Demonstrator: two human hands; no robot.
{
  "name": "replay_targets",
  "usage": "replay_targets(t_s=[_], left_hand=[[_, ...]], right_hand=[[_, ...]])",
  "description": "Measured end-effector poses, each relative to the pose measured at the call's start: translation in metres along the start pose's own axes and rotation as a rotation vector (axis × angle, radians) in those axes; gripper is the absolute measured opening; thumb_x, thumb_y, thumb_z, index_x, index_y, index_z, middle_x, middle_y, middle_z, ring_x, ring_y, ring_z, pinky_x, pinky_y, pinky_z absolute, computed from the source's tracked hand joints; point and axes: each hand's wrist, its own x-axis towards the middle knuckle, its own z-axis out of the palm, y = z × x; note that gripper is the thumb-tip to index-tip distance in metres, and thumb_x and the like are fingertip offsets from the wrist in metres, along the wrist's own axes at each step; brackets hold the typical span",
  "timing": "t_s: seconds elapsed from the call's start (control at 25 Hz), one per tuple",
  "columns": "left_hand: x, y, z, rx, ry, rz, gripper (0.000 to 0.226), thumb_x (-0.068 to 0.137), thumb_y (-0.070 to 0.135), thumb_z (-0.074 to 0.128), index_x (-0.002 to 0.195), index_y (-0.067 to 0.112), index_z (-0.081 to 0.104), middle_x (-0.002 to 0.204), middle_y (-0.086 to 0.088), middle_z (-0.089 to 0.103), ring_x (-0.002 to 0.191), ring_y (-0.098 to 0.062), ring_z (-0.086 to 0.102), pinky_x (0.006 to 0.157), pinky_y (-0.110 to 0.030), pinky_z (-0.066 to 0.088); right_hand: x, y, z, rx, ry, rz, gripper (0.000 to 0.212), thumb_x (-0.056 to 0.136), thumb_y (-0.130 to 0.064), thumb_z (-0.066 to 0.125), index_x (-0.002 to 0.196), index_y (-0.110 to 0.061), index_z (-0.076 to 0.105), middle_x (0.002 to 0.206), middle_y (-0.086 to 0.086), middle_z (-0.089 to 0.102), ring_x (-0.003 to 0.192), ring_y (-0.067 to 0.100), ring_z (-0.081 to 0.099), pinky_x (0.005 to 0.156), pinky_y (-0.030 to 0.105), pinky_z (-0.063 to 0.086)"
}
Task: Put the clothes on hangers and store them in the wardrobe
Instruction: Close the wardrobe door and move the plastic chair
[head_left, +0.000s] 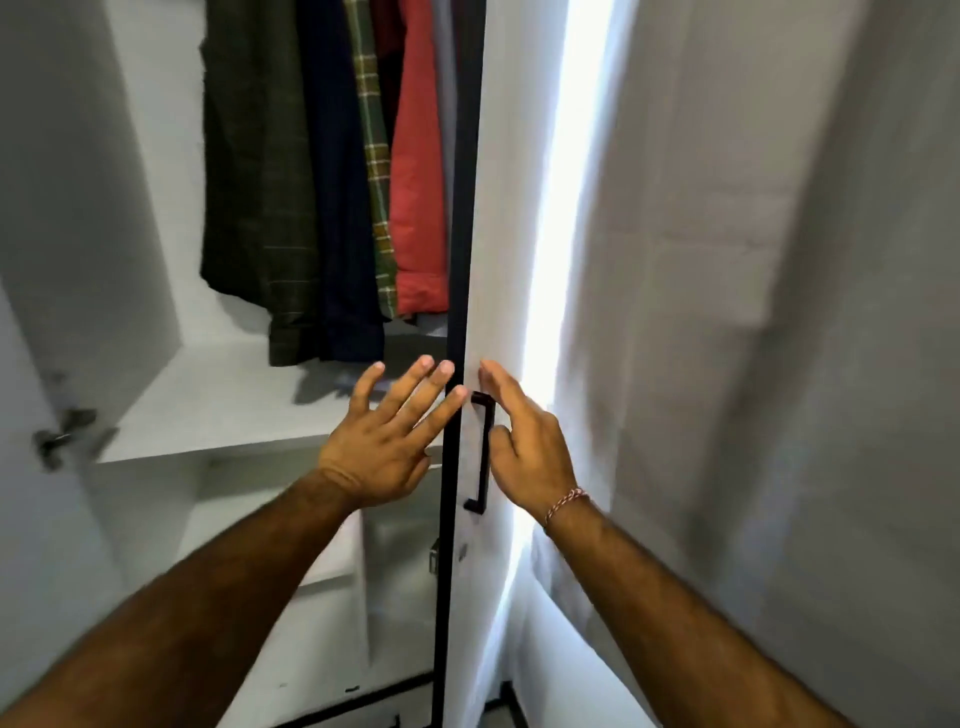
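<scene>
Several garments hang inside the open white wardrobe (156, 156): a dark green checked shirt (260, 197), a navy one (343, 208), a plaid one (376, 171) and a red one (421, 197). My left hand (387, 441) is spread open in front of the shelf, fingertips near the dark edge of the right door (460, 260). My right hand (524, 447) is open too, fingers straight against the door's white face beside its black handle (483, 452). Neither hand holds anything.
The white shelf (218, 410) lies under the hanging clothes, with lower compartments (249, 519) beneath it. The left door (47, 415) stands open with a metal hinge. A pale wall (779, 312) fills the right side, with a bright strip between it and the door.
</scene>
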Motion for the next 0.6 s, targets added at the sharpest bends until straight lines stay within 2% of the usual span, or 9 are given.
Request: replay_targets(t_s=[0.08,0.16,0.28,0.4,0.6], left_hand=[[-0.019,-0.037,-0.007,0.076,-0.100,-0.052,0.096,0.083,0.030,0.058,0.165,0.015,0.011,0.172,-0.010,0.004,0.159,-0.031,0.006,0.119,-0.067,0.018],[-0.031,-0.065,-0.011,0.123,-0.210,-0.106,0.100,0.083,0.027,0.058,0.165,0.016,0.002,0.173,-0.008,-0.007,0.159,-0.028,-0.004,0.121,-0.065,0.013],[-0.034,-0.091,-0.008,0.182,-0.327,-0.151,0.099,0.088,0.025,0.055,0.164,0.016,-0.008,0.170,-0.008,-0.021,0.157,-0.028,-0.018,0.121,-0.065,0.006],[-0.031,-0.103,0.008,0.212,-0.363,-0.212,0.096,0.093,0.031,0.054,0.163,0.014,-0.009,0.167,-0.009,-0.030,0.155,-0.030,-0.025,0.122,-0.063,0.003],[-0.018,-0.124,0.047,0.173,-0.418,-0.321,0.105,0.087,0.037,0.066,0.164,0.014,-0.001,0.168,-0.010,-0.027,0.156,-0.033,-0.020,0.123,-0.062,0.007]], right_hand=[[0.026,-0.006,0.030,-0.111,-0.103,-0.082,0.060,0.099,-0.015,0.041,0.158,-0.023,0.037,0.153,0.001,0.052,0.139,0.020,0.051,0.117,0.028,0.037],[0.053,-0.007,0.052,-0.258,-0.165,-0.184,0.060,0.097,-0.023,0.034,0.157,-0.022,0.040,0.155,0.002,0.050,0.142,0.022,0.047,0.123,0.040,0.032],[0.088,-0.011,0.072,-0.465,-0.235,-0.260,0.068,0.091,-0.024,0.028,0.160,-0.024,0.034,0.163,-0.001,0.038,0.153,0.015,0.030,0.128,0.039,0.015],[0.108,-0.018,0.091,-0.631,-0.353,-0.269,0.072,0.096,-0.016,0.037,0.164,-0.023,0.016,0.170,-0.003,0.018,0.158,0.012,0.010,0.129,0.039,0.003],[0.142,-0.022,0.124,-0.701,-0.401,-0.229,0.080,0.095,-0.013,0.043,0.164,-0.021,0.005,0.172,-0.001,0.006,0.158,0.015,0.000,0.129,0.042,0.002]])
